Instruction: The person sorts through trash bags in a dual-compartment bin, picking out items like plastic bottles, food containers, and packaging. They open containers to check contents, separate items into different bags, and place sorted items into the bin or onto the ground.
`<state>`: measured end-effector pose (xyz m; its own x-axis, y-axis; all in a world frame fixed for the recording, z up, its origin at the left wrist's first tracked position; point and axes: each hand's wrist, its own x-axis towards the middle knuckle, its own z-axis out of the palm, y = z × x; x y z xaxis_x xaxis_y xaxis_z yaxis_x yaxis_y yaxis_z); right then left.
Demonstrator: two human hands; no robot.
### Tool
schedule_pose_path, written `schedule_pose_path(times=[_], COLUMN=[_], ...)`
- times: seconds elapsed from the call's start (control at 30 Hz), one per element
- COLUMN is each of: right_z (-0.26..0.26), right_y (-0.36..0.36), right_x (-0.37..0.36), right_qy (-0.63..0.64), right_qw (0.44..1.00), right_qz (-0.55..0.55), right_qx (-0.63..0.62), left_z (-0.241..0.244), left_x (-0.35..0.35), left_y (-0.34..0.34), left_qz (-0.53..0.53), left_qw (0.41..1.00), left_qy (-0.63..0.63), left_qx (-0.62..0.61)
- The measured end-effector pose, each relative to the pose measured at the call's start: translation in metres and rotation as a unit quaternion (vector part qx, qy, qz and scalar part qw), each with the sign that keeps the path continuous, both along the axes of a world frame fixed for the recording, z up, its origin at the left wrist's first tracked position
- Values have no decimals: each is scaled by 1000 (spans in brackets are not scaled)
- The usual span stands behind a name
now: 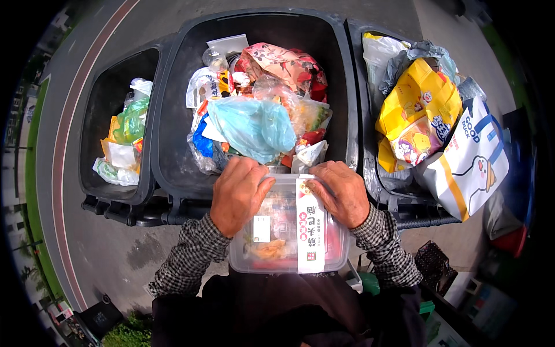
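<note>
Between both hands is a clear plastic takeaway container [282, 217] with a lid, a printed paper band and a small white label. Food remains show dimly through the plastic. My left hand [239, 195] grips its far left edge, thumb on the lid. At the far right edge, my right hand [340, 193] holds it with the thumb over the paper band [310, 234]. Just beyond the hands stands an open dark wheeled bin [177, 152] holding mixed rubbish. A pale blue plastic bag [253, 128] lies on top, beside a floral red-and-pink cloth or bag [282, 65].
Another open bin [99, 86] with plastic bags stands to the left. In the right bin [373, 186] are a yellow printed bag [418, 108] and a white carrier bag [468, 160] overhanging the rim. A black basket [435, 265] sits at lower right. Grey pavement [130, 256] surrounds the bins.
</note>
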<state>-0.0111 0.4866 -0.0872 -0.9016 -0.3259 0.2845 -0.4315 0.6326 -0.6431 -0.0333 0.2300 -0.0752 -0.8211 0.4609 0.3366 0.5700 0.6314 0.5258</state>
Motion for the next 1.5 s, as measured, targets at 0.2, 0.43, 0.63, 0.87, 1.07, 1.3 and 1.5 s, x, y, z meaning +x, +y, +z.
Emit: schedule_pose_path(times=[0.2,0.43,0.63,0.87,1.07,1.3,1.5], right_z=[-12,-9,-4,-4,-4,-6,-10], right_y=[-1,0,-2,-1,-4,-6,-8], right_x=[-8,-17,-18,-27,-25,-24,-22], right_qy=[-11,-34,-62,-76,-40,2,14], right_qw=[998,996,996,992,996,996,996], right_qz=[31,49,55,85,74,72,67], right_qx=[-58,-59,-42,-46,-8,50,58], left_z=[-6,-1,-8,-2,-6,-7,-7], left_x=[-8,-16,-18,-20,-13,-8,-5], left_y=[1,4,0,14,30,32,33], left_qz=[-18,-19,-58,-67,-83,-92,-90], left_qw=[1000,999,997,992,988,986,983], left_qy=[8,-29,0,-11,20,29,20], left_qx=[19,-21,-47,-103,-126,-136,-156])
